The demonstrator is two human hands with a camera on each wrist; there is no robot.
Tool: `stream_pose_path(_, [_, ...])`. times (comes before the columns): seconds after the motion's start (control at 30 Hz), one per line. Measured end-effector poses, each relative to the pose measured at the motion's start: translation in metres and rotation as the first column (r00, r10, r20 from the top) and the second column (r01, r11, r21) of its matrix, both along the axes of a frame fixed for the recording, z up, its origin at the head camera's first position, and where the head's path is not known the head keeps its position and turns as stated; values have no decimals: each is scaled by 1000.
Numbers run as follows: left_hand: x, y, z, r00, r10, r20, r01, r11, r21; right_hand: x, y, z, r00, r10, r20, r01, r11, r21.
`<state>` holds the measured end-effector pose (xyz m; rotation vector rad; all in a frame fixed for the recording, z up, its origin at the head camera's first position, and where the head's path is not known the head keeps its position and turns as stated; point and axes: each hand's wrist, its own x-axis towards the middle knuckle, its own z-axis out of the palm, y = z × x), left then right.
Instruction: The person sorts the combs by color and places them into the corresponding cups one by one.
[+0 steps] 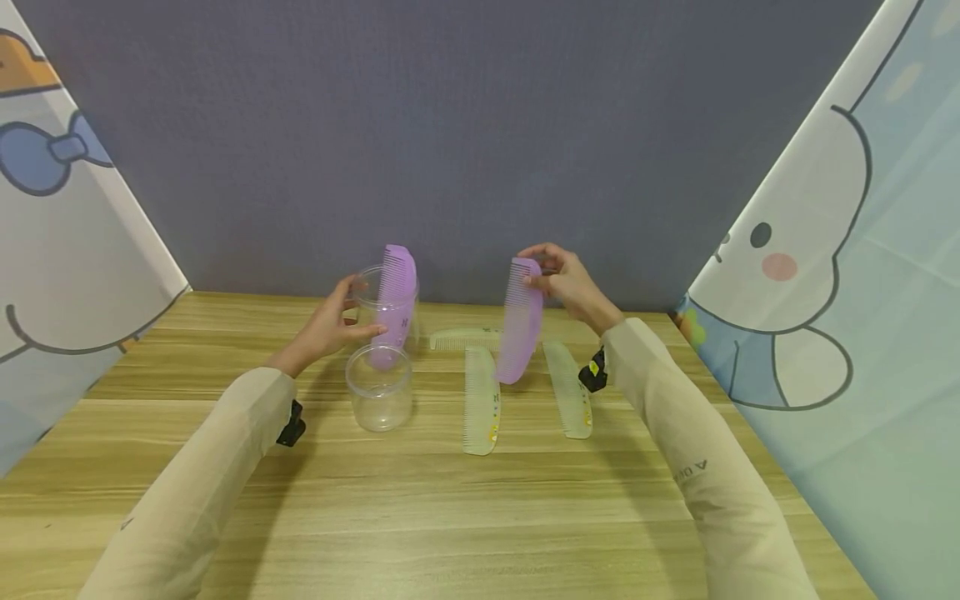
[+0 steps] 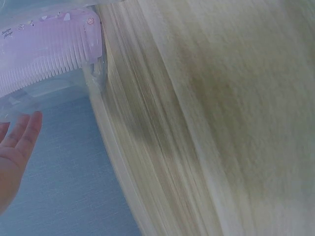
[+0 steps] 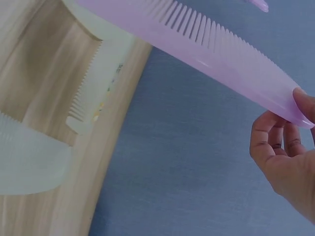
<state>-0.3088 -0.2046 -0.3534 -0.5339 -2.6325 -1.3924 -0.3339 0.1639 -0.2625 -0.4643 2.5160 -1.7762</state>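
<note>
My left hand (image 1: 330, 325) is at the left side of a tall transparent plastic cup (image 1: 365, 315), its thumb in front and other fingers by the rim. A purple comb (image 1: 397, 292) stands upright inside that cup. My right hand (image 1: 567, 283) pinches a second purple comb (image 1: 520, 321) by its upper end between thumb and fingers, and the comb hangs down over the table. Pale green combs lie below it: one lengthwise (image 1: 480, 408), one slanted to the right (image 1: 567, 392), and one crosswise (image 1: 457, 337) at the back, partly hidden.
Another transparent cup (image 1: 380, 408) stands just in front of the tall one. The wooden table (image 1: 420, 517) ends at a dark blue-grey wall (image 1: 465, 150) behind both hands. Cartoon-printed sheets (image 1: 795, 208) flank it on either side.
</note>
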Motion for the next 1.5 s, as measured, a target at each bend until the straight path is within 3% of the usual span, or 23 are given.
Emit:
stream_pose_path(0.7, [0, 1, 0, 1000, 5, -8, -6, 1000, -9, -6, -43, 31, 988, -75, -137, 46, 978, -204])
stream_pose_path(0.97, [1, 1, 0, 1000, 7, -10, -8, 1000, -4, -7, -60, 44, 983, -88, -162, 34, 949, -313])
stream_pose_path(1.5, [0, 2, -1, 1000, 4, -7, -4, 1000, 2, -8, -81, 73, 961, -143, -237, 28, 902, -431])
